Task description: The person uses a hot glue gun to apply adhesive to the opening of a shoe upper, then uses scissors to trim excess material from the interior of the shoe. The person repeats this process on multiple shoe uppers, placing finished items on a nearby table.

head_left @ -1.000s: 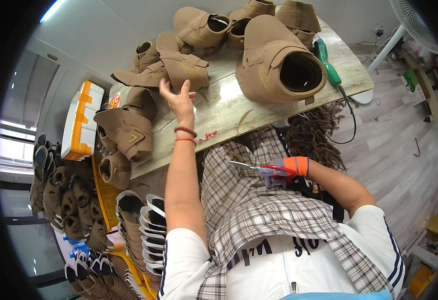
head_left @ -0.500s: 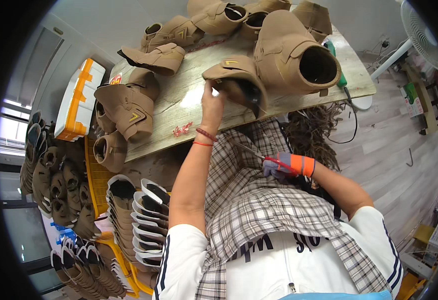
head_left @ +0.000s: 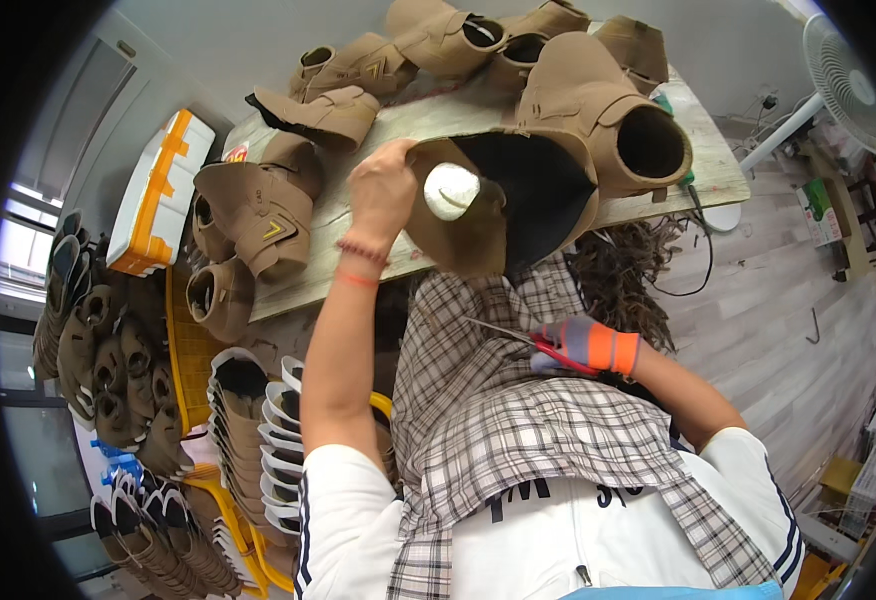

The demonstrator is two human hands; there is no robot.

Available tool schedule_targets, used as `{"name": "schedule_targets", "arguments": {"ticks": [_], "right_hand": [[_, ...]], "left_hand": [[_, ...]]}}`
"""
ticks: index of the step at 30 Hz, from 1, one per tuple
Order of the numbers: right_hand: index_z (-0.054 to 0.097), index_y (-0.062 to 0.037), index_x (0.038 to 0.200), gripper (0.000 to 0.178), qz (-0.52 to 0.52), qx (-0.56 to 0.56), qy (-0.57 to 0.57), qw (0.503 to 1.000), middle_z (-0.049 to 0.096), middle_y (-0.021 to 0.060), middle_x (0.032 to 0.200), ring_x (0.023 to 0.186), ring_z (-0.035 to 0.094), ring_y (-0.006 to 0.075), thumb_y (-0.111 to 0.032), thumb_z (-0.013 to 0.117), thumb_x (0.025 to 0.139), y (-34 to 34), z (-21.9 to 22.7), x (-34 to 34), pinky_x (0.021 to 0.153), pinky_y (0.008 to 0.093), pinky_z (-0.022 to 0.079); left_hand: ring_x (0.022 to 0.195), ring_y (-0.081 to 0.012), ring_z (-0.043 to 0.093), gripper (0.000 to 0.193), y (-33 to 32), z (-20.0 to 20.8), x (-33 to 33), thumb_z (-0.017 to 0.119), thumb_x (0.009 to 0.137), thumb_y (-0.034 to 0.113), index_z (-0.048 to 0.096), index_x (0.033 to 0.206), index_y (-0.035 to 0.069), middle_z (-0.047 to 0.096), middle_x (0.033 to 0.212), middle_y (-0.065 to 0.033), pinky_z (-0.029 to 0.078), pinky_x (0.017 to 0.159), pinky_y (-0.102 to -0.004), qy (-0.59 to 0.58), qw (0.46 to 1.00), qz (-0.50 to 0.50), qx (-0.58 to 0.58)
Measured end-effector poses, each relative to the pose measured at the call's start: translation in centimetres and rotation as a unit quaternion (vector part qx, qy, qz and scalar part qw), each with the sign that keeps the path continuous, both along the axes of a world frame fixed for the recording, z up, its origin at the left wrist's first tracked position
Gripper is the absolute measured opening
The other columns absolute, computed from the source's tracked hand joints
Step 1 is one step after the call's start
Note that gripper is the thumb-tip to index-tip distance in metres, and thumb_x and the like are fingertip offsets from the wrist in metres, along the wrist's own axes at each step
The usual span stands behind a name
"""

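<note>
My left hand [head_left: 382, 192] is closed on the edge of a brown shoe upper [head_left: 463, 238], raised over the front of the table. Its dark inner side faces me, and a bright patch shows through a round opening in it. Scissors [head_left: 503, 328] with red handles lie in my right hand [head_left: 583, 345], which wears a grey and orange glove. That hand stays low over my checked apron, the blades pointing left and apart from the upper. Beside the raised piece, on the right, stands another brown upper [head_left: 598, 110] with a wide dark opening.
More brown uppers [head_left: 263, 215] sit along the left and back of the pale table [head_left: 343, 270]. Stacks of uppers [head_left: 238, 420] stand low at my left. A green tool [head_left: 686, 178] with a cord is at the table's right, near a white fan [head_left: 843, 70]. Brown scraps [head_left: 623, 265] hang below.
My left hand has moved up and left, turning and spreading the upper so its inside faces me. My right hand with the scissors has shifted slightly down.
</note>
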State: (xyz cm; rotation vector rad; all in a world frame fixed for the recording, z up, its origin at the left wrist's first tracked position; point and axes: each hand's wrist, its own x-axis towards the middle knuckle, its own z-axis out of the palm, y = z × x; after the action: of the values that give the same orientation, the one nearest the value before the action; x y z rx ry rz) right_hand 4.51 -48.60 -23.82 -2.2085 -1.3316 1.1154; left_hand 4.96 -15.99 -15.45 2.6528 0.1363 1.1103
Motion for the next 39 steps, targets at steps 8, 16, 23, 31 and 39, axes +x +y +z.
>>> {"name": "schedule_targets", "arguments": {"ticks": [8, 16, 23, 31, 39], "right_hand": [[0.063, -0.0052, 0.093, 0.033, -0.122, 0.235, -0.091, 0.96, 0.062, 0.0155, 0.071, 0.065, 0.061, 0.0348, -0.03, 0.077, 0.076, 0.5, 9.0, -0.7, 0.057, 0.039, 0.049], [0.063, -0.0102, 0.092, 0.028, 0.014, 0.17, -0.215, 0.962, 0.065, 0.0087, 0.084, 0.08, 0.062, 0.0282, -0.026, 0.075, 0.072, 2.6, -0.3, 1.2, 0.076, 0.0378, 0.048], [0.061, -0.0121, 0.093, 0.032, 0.029, 0.221, -0.253, 0.941, 0.062, 0.0076, 0.09, 0.089, 0.058, 0.028, -0.023, 0.077, 0.067, 3.6, -1.1, 2.7, 0.08, 0.0386, 0.045], [0.06, -0.0104, 0.095, 0.034, 0.107, 0.22, -0.272, 0.931, 0.059, 0.0077, 0.09, 0.088, 0.057, 0.0291, -0.017, 0.076, 0.065, 6.2, -1.5, 3.8, 0.081, 0.0384, 0.044], [0.063, -0.0143, 0.094, 0.031, 0.154, 0.217, -0.319, 0.91, 0.06, 0.007, 0.088, 0.086, 0.06, 0.0263, -0.019, 0.075, 0.065, 8.2, -2.6, 3.2, 0.079, 0.0358, 0.046]], "left_hand": [[0.085, -0.0368, 0.061, 0.022, -4.6, 6.0, -16.1, 0.054, 0.081, 0.007, 0.067, 0.098, 0.002, 0.062, 0.086, -0.0167, 0.049, 0.074, -0.0424, 0.446, 0.895, -0.024, -0.013], [0.093, -0.0177, 0.064, 0.031, -1.6, -5.0, -21.4, 0.05, 0.092, 0.007, 0.061, 0.12, -0.003, 0.067, 0.104, -0.0091, 0.05, 0.079, -0.0289, 0.16, 0.747, 0.038, -0.644], [0.111, -0.0239, 0.058, 0.047, -7.3, -11.3, -27.5, 0.038, 0.087, -0.009, 0.044, 0.134, -0.006, 0.057, 0.123, -0.0146, 0.048, 0.099, -0.0334, -0.162, 0.492, 0.03, -0.855], [0.097, -0.0155, 0.053, 0.029, -8.8, -17.5, -28.6, 0.062, 0.091, 0.01, 0.054, 0.116, -0.003, 0.057, 0.106, -0.0066, 0.045, 0.089, -0.0262, -0.055, 0.565, 0.045, -0.822], [0.105, -0.0164, 0.054, 0.045, -8.7, -16.0, -25.1, 0.066, 0.092, 0.025, 0.049, 0.128, 0.003, 0.056, 0.119, -0.0058, 0.048, 0.089, -0.0287, -0.068, 0.6, -0.017, -0.797]]}}
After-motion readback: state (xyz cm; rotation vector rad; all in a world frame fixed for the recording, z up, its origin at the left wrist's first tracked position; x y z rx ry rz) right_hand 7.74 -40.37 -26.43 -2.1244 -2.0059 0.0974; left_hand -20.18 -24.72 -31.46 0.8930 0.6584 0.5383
